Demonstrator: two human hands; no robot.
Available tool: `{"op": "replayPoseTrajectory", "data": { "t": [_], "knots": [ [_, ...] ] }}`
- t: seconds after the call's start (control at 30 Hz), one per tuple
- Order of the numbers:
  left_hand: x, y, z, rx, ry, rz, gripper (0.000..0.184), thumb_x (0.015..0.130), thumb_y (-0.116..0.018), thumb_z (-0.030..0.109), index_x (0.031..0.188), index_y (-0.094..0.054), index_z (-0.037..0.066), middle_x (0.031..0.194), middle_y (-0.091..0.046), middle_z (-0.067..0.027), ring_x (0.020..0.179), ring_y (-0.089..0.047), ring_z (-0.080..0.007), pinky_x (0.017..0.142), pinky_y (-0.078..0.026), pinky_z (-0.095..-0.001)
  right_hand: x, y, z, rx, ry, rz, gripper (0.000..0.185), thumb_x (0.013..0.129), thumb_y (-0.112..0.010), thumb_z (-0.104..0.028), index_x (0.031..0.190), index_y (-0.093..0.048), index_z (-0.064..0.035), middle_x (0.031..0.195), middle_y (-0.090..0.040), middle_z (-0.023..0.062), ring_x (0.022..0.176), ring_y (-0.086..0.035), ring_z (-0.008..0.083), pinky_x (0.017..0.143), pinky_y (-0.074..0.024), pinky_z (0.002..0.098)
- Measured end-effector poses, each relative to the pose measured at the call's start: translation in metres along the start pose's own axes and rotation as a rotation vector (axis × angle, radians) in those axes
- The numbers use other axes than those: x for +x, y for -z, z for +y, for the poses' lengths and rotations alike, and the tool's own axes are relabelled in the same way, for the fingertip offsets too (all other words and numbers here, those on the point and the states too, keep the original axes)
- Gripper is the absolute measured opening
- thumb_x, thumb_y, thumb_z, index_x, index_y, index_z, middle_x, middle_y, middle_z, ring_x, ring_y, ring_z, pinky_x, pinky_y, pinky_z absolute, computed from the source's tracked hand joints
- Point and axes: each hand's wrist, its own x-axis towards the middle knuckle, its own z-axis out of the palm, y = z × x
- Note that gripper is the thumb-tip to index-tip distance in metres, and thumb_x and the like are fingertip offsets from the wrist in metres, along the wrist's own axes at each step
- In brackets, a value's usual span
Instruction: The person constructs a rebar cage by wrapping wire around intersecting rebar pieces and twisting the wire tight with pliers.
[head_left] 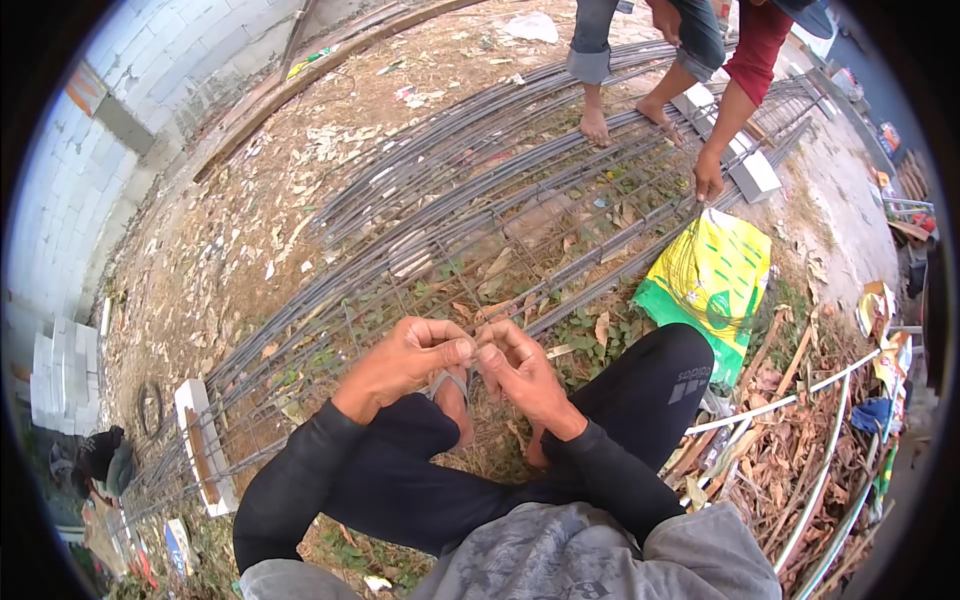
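My left hand (412, 362) and my right hand (528, 378) meet in front of me, over my legs. The fingers of both are pinched, thumb against fingertips, and the fingertips nearly touch. Whatever lies between them is too small to make out. Just beyond and below them runs a long cage of steel rebar (440, 262), its bars crossed by thin ties. To the right of my knee a yellow and green plastic sack (712, 262) lies by the bars, with dark thin wire over it.
A co-worker bends over the far bars, one hand (708, 178) beside the sack and bare feet (594, 122) among the rebar. White blocks (757, 180) prop the far end, another block (222, 492) the near end. Pale pipes (838, 425) and dry leaves lie right; a block wall stands left.
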Motion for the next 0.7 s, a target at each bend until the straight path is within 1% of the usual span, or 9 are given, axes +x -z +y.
{"op": "replayPoseTrajectory", "data": {
  "t": [0.07,0.1,0.17,0.27,0.37,0.4,0.5,0.57,0.7],
  "knots": [
    [-0.003,-0.001,0.007,0.113,0.013,0.046,0.032,0.096,-0.076,0.036,0.100,-0.075,0.004,0.087,-0.072,0.0013,0.076,-0.062,-0.0065,0.065,-0.046,-0.0239,-0.003,0.003,-0.005,0.020,-0.014,-0.008,0.025,0.105,-0.064,-0.027,0.117,-0.057,-0.0061,0.091,-0.061,-0.0023,0.065,-0.053,0.0039,0.057,-0.0435,0.0235],
    [-0.004,-0.004,0.011,0.169,0.016,0.057,0.033,0.096,-0.076,0.037,0.099,-0.075,0.004,0.085,-0.071,0.0016,0.074,-0.061,-0.0065,0.065,-0.046,-0.0246,-0.002,0.001,-0.010,-0.026,0.072,0.010,0.024,0.104,-0.064,-0.025,0.116,-0.058,-0.0059,0.090,-0.060,-0.0037,0.064,-0.051,0.0058,0.058,-0.0421,0.0269],
    [-0.006,-0.009,0.017,0.373,-0.014,0.123,0.030,0.095,-0.075,0.031,0.098,-0.076,0.001,0.080,-0.071,-0.0013,0.073,-0.061,-0.0091,0.066,-0.048,-0.0285,0.003,0.005,0.005,-0.063,0.212,0.083,0.022,0.102,-0.067,-0.024,0.109,-0.065,-0.0035,0.082,-0.059,-0.0045,0.066,-0.051,0.0069,0.058,-0.0412,0.0303],
    [-0.010,-0.017,0.034,0.633,0.016,0.181,0.027,0.093,-0.073,0.027,0.095,-0.076,0.000,0.076,-0.070,-0.0050,0.073,-0.062,-0.0113,0.069,-0.049,-0.0313,-0.003,0.010,-0.024,-0.445,0.043,0.127,0.024,0.099,-0.070,-0.025,0.101,-0.072,-0.0012,0.072,-0.061,0.0000,0.064,-0.052,0.0086,0.058,-0.0410,0.0318],
    [-0.008,-0.017,0.032,0.670,0.015,0.198,0.026,0.095,-0.071,0.026,0.096,-0.077,0.000,0.077,-0.070,-0.0045,0.073,-0.062,-0.0112,0.069,-0.049,-0.0316,-0.005,0.004,-0.034,-0.557,0.098,0.168,0.024,0.097,-0.072,-0.024,0.100,-0.076,-0.0011,0.070,-0.064,0.0079,0.063,-0.054,0.0108,0.058,-0.0423,0.0329],
    [-0.008,-0.016,0.029,0.650,0.012,0.188,0.026,0.096,-0.070,0.026,0.096,-0.076,0.000,0.077,-0.071,-0.0044,0.073,-0.062,-0.0111,0.069,-0.049,-0.0313,-0.005,0.004,-0.036,-0.538,0.105,0.173,0.025,0.097,-0.072,-0.025,0.104,-0.075,-0.0017,0.075,-0.069,0.0122,0.062,-0.056,0.0137,0.058,-0.0436,0.0338],
    [-0.005,-0.008,0.018,0.550,0.032,0.125,0.028,0.099,-0.067,0.025,0.096,-0.075,-0.001,0.079,-0.071,-0.0038,0.074,-0.063,-0.0107,0.070,-0.050,-0.0302,-0.003,0.007,-0.023,-0.415,0.155,0.168,0.025,0.101,-0.069,-0.025,0.103,-0.075,-0.0003,0.075,-0.062,0.0010,0.066,-0.047,0.0059,0.058,-0.0385,0.0298],
    [-0.005,-0.003,0.015,0.428,0.094,0.050,0.030,0.102,-0.064,0.025,0.096,-0.074,-0.002,0.080,-0.071,-0.0033,0.074,-0.063,-0.0102,0.071,-0.050,-0.0292,-0.002,0.012,-0.016,-0.362,0.161,0.147,0.028,0.102,-0.068,-0.027,0.104,-0.074,-0.0002,0.079,-0.064,0.0015,0.069,-0.049,0.0061,0.059,-0.0399,0.0296],
    [-0.006,-0.002,0.016,0.424,0.125,-0.018,0.032,0.105,-0.060,0.026,0.096,-0.074,-0.002,0.080,-0.070,-0.0029,0.073,-0.062,-0.0094,0.070,-0.051,-0.0277,-0.009,0.018,-0.022,-0.365,0.095,0.139,0.031,0.103,-0.066,-0.030,0.107,-0.074,-0.0002,0.084,-0.067,0.0016,0.071,-0.051,0.0060,0.061,-0.0413,0.0292]
  ]
}}
